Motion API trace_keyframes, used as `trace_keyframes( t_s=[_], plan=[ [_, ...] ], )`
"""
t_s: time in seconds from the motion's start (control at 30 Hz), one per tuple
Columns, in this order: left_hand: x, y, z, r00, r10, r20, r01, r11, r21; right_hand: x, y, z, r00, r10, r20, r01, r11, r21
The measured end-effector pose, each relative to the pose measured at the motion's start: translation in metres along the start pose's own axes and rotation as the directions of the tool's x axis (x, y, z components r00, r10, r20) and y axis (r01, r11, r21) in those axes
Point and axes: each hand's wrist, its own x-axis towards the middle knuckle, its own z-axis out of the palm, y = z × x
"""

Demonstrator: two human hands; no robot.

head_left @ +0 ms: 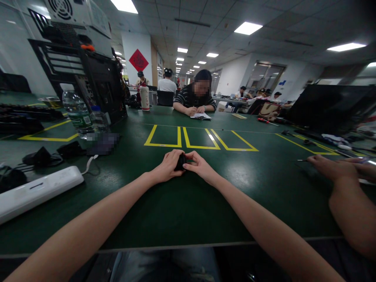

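Observation:
Both of my hands meet over the green table [176,207], just in front of the yellow tape outlines [202,147]. Between them is a small black object [180,162], mostly covered by fingers, so its kind does not show. My left hand [168,166] wraps round its left side and top. From the right, my right hand [200,166] pinches it with thumb and fingertips.
Left are a white power strip [44,192], black adapters [38,156], water bottles [76,109] and an open computer case [102,78]. Across the table a person [196,94] writes on a clipboard [201,116]. At right, a co-worker's hands [335,167] hold a thin tool near a monitor [331,109].

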Motion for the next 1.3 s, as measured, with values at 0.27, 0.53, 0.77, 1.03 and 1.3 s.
trace_keyframes(
  t_s=[0.27, 0.53, 0.77, 1.03, 1.3],
  plan=[
    [0.0003, -0.0025, 0.0037, 1.000, 0.003, -0.024, -0.003, 1.000, 0.013, 0.0037, 0.0036, 0.0021, 0.998, -0.017, -0.055, 0.017, 1.000, 0.003],
    [0.0007, -0.0014, 0.0017, 1.000, 0.004, -0.010, -0.004, 1.000, -0.002, 0.0023, 0.0011, 0.0010, 0.999, 0.011, -0.040, -0.012, 0.999, -0.032],
    [-0.0001, -0.0014, 0.0007, 1.000, 0.006, -0.008, -0.006, 1.000, -0.001, 0.0020, 0.0021, 0.0027, 0.999, -0.034, -0.024, 0.034, 0.999, -0.018],
    [0.0009, -0.0018, 0.0000, 1.000, 0.010, 0.001, -0.010, 1.000, -0.019, 0.0020, 0.0020, 0.0039, 0.997, 0.011, -0.073, -0.015, 0.999, -0.047],
    [0.0023, -0.0035, 0.0018, 1.000, -0.001, -0.011, 0.001, 1.000, -0.016, 0.0026, 0.0026, 0.0018, 0.999, -0.040, -0.029, 0.040, 0.999, 0.005]
  ],
)
